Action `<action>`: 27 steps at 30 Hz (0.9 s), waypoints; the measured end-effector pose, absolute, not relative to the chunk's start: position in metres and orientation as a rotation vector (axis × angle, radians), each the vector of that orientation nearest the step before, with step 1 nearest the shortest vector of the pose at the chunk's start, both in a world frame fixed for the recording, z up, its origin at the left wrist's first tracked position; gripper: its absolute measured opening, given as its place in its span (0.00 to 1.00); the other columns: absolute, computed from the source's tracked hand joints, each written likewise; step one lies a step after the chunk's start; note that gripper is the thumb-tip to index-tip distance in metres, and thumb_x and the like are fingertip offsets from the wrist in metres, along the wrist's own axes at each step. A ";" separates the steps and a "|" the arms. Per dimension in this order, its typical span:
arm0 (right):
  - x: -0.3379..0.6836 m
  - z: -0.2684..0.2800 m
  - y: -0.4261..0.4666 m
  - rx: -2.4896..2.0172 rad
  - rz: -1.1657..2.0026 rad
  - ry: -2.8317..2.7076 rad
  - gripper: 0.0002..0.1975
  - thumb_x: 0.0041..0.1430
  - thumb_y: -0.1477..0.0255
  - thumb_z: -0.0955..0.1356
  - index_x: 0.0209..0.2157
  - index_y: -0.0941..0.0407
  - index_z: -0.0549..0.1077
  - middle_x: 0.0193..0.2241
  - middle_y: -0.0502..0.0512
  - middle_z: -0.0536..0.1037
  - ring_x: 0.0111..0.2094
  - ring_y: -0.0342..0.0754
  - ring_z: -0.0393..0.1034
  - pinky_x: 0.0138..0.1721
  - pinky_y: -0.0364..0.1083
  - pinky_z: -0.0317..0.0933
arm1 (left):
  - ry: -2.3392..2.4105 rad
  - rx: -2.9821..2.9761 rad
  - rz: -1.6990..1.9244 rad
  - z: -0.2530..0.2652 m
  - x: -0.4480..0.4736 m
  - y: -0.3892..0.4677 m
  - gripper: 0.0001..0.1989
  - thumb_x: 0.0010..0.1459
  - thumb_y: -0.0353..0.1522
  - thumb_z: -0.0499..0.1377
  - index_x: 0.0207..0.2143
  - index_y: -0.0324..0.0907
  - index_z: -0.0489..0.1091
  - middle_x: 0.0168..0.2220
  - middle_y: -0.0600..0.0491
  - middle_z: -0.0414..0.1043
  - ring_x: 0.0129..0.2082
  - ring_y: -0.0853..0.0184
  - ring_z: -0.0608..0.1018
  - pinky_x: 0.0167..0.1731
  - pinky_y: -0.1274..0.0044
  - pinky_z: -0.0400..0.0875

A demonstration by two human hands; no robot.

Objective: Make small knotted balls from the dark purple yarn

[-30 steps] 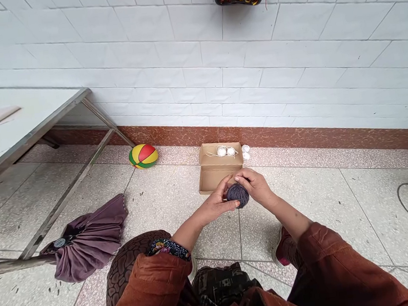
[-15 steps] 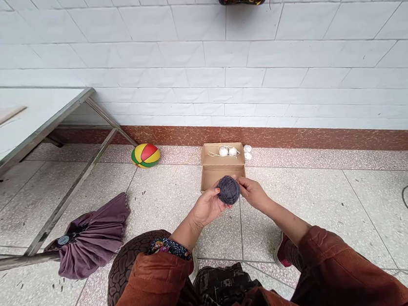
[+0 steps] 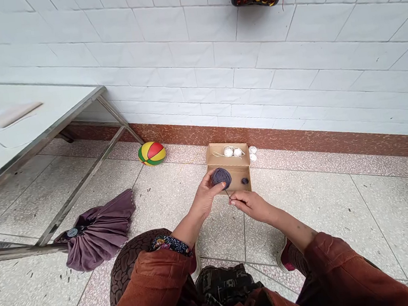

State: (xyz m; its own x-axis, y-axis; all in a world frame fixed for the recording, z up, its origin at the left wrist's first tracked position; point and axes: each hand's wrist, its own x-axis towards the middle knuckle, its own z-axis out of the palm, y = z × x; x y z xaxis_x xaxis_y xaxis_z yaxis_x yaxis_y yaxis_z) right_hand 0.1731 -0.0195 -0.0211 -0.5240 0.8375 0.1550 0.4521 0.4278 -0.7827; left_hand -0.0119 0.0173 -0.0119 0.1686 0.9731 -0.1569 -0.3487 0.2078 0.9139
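Fingers of the left hand [image 3: 203, 202] cup a grey yarn ball [image 3: 221, 178], thumb on its near side; those of the right hand [image 3: 256, 206] pinch a short strand [image 3: 228, 194] running from it. The ball looks mostly wound, I would judge, with the strand not yet tucked in. It shows in front of the open box [image 3: 236, 173], whose near half holds a small dark ball [image 3: 244, 181] and whose far half holds two white balls [image 3: 228, 151]. Box walls and the skirting [image 3: 298, 135] limit movement on the far side; the floor [image 3: 312, 194] offers room to the right, with umbrella [image 3: 97, 234] and desk [image 3: 53, 90] well to the left.
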 end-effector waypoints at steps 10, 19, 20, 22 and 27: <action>0.198 0.000 -0.003 -1.140 0.723 -1.749 0.12 0.67 0.64 0.64 0.33 0.54 0.73 0.30 0.53 0.76 0.33 0.47 0.70 0.37 0.45 0.64 | 0.823 1.269 0.765 -0.017 -0.003 0.005 0.31 0.52 0.35 0.66 0.59 0.46 0.65 0.59 0.46 0.63 0.57 0.56 0.67 0.54 0.67 0.64; 0.195 -0.034 0.006 -1.386 0.745 -1.700 0.13 0.66 0.66 0.62 0.28 0.54 0.69 0.25 0.50 0.71 0.29 0.46 0.66 0.32 0.43 0.59 | 0.507 0.828 0.682 -0.012 0.001 -0.002 0.36 0.54 0.33 0.59 0.65 0.51 0.56 0.55 0.45 0.68 0.43 0.59 0.76 0.35 0.72 0.70; 0.193 -0.038 0.005 -1.398 0.762 -1.716 0.13 0.66 0.66 0.62 0.28 0.54 0.69 0.25 0.50 0.71 0.29 0.46 0.66 0.32 0.43 0.59 | 0.471 0.780 0.695 -0.011 0.001 -0.002 0.35 0.54 0.33 0.59 0.65 0.49 0.56 0.54 0.44 0.69 0.43 0.58 0.77 0.35 0.72 0.70; 0.190 -0.043 0.003 -1.405 0.794 -1.748 0.12 0.67 0.68 0.61 0.29 0.54 0.69 0.26 0.50 0.72 0.29 0.46 0.67 0.33 0.43 0.59 | 0.418 0.705 0.718 -0.009 0.001 -0.001 0.34 0.54 0.34 0.58 0.64 0.45 0.58 0.52 0.43 0.71 0.42 0.57 0.77 0.35 0.71 0.70; 0.185 -0.050 0.000 -1.454 0.803 -1.831 0.09 0.65 0.73 0.60 0.33 0.54 0.70 0.29 0.52 0.74 0.32 0.48 0.69 0.34 0.43 0.60 | 0.438 0.622 0.800 -0.007 -0.002 0.000 0.28 0.54 0.31 0.60 0.58 0.44 0.63 0.50 0.46 0.73 0.47 0.58 0.76 0.45 0.65 0.71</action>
State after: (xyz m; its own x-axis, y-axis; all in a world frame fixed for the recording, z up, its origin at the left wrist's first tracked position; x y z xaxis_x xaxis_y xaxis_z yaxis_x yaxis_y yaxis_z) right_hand 0.1846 0.0003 -0.0496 -0.1669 0.9788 0.1186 0.5754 0.1943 -0.7944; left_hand -0.0019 0.0004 -0.0073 0.6246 0.7700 -0.1301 -0.5238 0.5366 0.6616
